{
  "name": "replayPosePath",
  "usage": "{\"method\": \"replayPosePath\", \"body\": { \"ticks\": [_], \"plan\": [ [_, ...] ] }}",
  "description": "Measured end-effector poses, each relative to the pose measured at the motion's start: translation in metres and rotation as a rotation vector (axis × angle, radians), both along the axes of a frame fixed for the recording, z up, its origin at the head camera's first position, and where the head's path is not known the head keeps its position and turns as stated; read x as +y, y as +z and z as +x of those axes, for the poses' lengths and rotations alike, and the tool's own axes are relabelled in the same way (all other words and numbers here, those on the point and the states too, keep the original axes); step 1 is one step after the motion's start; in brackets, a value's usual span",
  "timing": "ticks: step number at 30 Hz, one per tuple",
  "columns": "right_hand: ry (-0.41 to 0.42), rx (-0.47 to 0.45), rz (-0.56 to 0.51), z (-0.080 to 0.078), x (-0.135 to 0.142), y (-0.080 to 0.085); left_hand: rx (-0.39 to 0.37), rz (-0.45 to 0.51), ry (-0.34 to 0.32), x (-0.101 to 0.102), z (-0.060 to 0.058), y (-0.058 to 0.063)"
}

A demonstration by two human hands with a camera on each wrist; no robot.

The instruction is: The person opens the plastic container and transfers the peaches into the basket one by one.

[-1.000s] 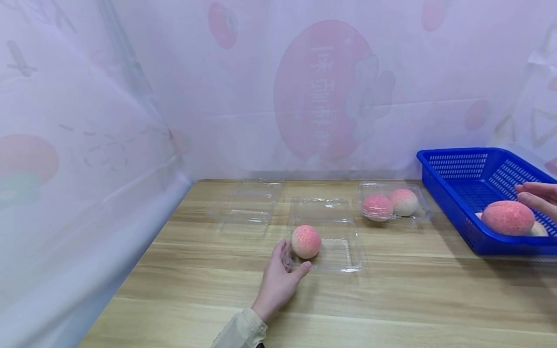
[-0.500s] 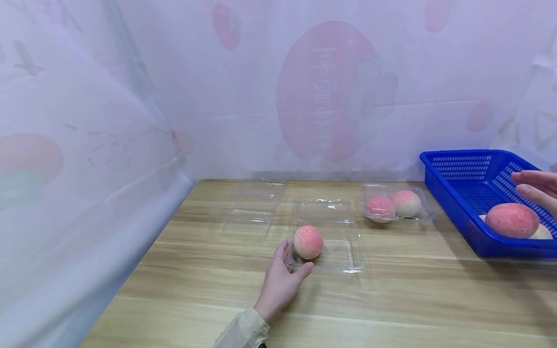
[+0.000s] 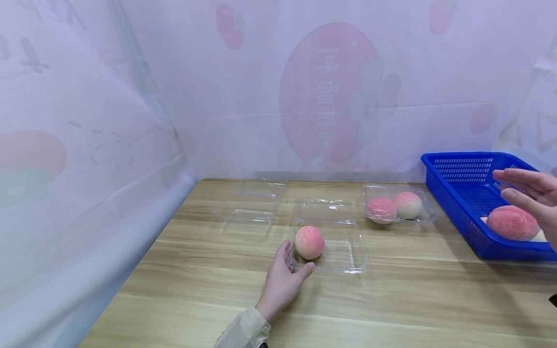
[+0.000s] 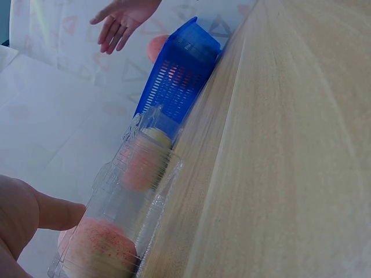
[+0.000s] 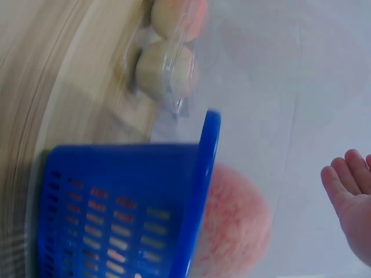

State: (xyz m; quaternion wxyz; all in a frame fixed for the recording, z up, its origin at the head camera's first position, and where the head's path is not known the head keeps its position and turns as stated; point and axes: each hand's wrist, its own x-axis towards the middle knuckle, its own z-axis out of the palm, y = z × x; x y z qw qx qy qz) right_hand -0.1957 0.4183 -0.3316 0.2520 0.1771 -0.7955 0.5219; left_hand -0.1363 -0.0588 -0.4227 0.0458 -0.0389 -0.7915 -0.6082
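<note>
Blue basket (image 3: 450, 205), right side of bench (image 3: 391, 299) | pink ball (image 3: 512, 223) inside, wider sideways, below and left of the nearer right hand (image 3: 546, 200), whose fingers extend loosely, clear of it | left hand (image 3: 280, 285) round clear box's (image 3: 341, 253) corner, grip unclear

The head view's right edge cuts off the blue plastic basket (image 3: 452, 199) and the right hand (image 3: 541, 199); the big pink ball (image 3: 512, 223) inside partly hides paler balls (image 3: 541, 237); the left wrist view crops most of the left hand (image 3: 282, 282); the backdrop's (image 3: 243, 92) lettering (image 3: 326, 88) is too faint to read.
</note>
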Motion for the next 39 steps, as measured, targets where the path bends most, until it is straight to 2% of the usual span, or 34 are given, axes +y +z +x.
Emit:
{"method": "replayPosePath", "body": {
  "ticks": [4, 9, 11, 13, 16, 20, 23, 31, 39],
  "plan": [
    [0.054, 0.012, 0.048, 0.009, -0.016, 0.003, -0.001, 0.006, -0.005, 0.001, 0.000, 0.000],
    [0.129, -0.036, 0.014, 0.018, -0.032, 0.009, 0.001, -0.007, -0.008, 0.003, -0.002, -0.001],
    [0.142, -0.057, -0.006, 0.021, -0.039, 0.013, -0.005, -0.013, -0.008, 0.004, -0.003, -0.002],
    [0.122, -0.070, 0.034, 0.023, -0.046, 0.017, -0.011, -0.014, -0.008, 0.004, -0.005, -0.002],
    [0.172, -0.077, -0.006, 0.025, -0.057, 0.021, -0.019, -0.017, -0.005, 0.004, -0.006, -0.002],
    [0.303, -0.061, -0.129, 0.026, -0.073, 0.022, -0.010, -0.023, -0.006, 0.004, -0.007, -0.003],
    [0.362, -0.051, -0.162, 0.026, -0.085, 0.020, -0.006, -0.022, -0.007, 0.004, -0.007, -0.003],
    [0.314, -0.089, -0.035, 0.027, -0.118, 0.022, -0.012, -0.019, -0.001, 0.004, -0.005, -0.003],
    [0.418, -0.131, -0.089, 0.025, -0.154, 0.026, -0.013, -0.008, -0.006, 0.004, -0.004, 0.000]
  ]
}}
